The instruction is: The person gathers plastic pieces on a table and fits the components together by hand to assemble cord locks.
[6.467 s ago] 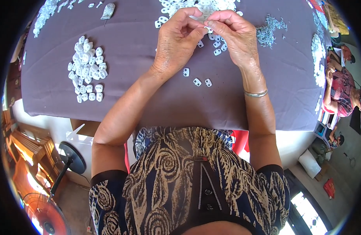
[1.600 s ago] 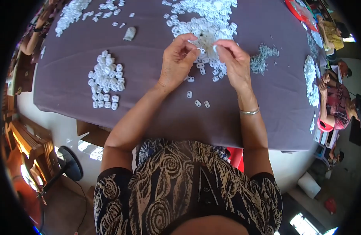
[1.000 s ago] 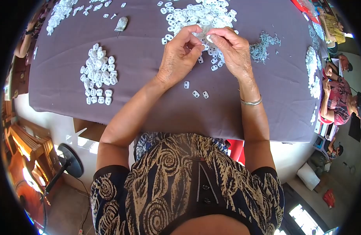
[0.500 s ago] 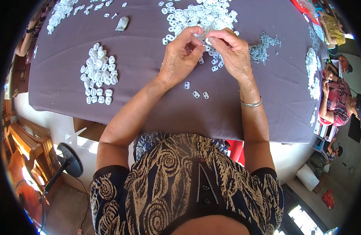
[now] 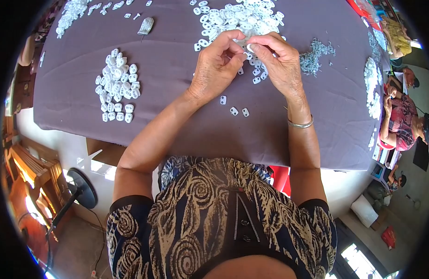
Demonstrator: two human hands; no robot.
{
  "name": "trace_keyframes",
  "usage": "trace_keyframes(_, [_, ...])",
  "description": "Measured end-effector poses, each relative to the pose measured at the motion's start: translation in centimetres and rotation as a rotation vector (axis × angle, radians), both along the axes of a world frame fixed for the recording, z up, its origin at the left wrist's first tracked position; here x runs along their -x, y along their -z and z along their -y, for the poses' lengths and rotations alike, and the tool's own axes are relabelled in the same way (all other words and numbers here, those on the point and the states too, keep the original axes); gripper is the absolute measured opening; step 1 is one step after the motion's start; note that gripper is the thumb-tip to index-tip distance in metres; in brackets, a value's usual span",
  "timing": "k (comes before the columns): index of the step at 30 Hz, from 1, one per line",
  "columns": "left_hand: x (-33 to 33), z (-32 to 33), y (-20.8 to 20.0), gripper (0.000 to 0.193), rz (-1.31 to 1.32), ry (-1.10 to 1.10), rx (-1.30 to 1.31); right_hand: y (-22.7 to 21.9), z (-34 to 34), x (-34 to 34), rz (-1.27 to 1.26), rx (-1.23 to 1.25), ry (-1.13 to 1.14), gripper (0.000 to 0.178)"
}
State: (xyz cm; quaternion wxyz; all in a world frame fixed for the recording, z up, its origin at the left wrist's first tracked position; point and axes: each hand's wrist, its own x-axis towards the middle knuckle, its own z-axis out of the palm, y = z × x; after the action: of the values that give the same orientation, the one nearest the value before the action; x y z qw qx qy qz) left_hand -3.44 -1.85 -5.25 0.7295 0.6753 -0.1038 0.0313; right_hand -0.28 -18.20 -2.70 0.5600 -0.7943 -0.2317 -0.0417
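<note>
Over the near edge of a heap of flat white two-holed plastic pieces [image 5: 237, 18], both my hands work close together with fingertips nearly touching. My right hand [image 5: 282, 65] pinches a small white plastic piece [image 5: 250, 47] between thumb and forefinger. The thumb and forefinger of my left hand [image 5: 216, 65] are closed at their tips, with a bit of white at the thumb; the curled fingers hide most of it. Below the hands lie a few loose white pieces [image 5: 223, 100]. To the right of my right hand spreads a heap of tiny grey metal parts, like springs [image 5: 312, 58].
A pile of thicker white pieces [image 5: 116, 81], with rows at its near end, sits left on the brown cloth-covered table [image 5: 177, 135]. Beyond it lies a silvery pouch-like object [image 5: 146, 26]. More white parts [image 5: 72, 18] fill the far left. Other people sit at the right side.
Both hands stay at the same spot with nearly the same pinch. My right hand has shifted very slightly to the right, and the whole view has moved a little.
</note>
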Motion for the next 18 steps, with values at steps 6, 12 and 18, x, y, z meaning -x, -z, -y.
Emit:
trace_keyframes(6, [0.0, 0.1, 0.0, 0.035, 0.017, -0.014, 0.026, -0.4, -0.3, 0.3, 0.062, 0.039, -0.018, 0.009])
trace_keyframes(12, [0.0, 0.1, 0.0, 0.033, -0.002, -0.023, 0.064, 0.1, -0.5, 0.5, -0.016, -0.004, -0.016, 0.009])
trace_keyframes(18, [-0.1, 0.0, -0.1, 0.03, -0.068, -0.024, 0.09, 0.8, -0.6, 0.6, -0.084, -0.063, -0.013, 0.012])
